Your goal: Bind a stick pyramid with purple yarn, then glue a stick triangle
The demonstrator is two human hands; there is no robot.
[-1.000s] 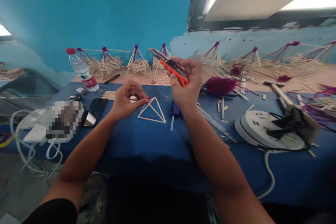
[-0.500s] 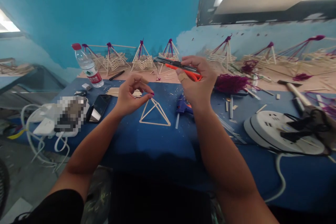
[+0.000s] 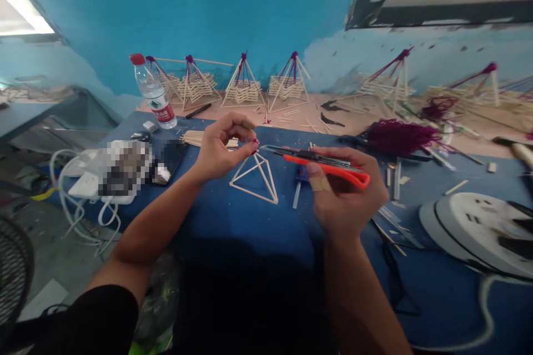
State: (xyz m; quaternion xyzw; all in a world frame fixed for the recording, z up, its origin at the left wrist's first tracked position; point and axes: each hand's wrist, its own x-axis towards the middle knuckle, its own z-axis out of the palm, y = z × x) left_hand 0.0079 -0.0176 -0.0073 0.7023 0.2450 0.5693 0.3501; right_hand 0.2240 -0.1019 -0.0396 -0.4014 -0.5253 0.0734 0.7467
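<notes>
My left hand [image 3: 227, 147] pinches the purple knot [image 3: 255, 147] at the top of a small pyramid frame of wooden sticks [image 3: 255, 193] over the blue table. In my right hand [image 3: 347, 191] is an orange and black utility knife [image 3: 328, 166], its blade pointing left. The blade tip lies close beside the purple knot; whether it touches cannot be made out. Behind the right hand, partly hidden, lies a blue glue gun [image 3: 302, 173] with a clear glue stick.
Stick pyramids with purple tops [image 3: 244, 86] stand along the wall. On the left are a water bottle [image 3: 156, 97], phone [image 3: 172, 161] and white cables. Purple yarn [image 3: 402, 136] and a round power socket reel [image 3: 478, 227] are at the right.
My right hand has lowered and turned the knife, bringing its blade to the knot. My left hand still pinches the top. The camera view has shifted, so the table things appear farther right.
</notes>
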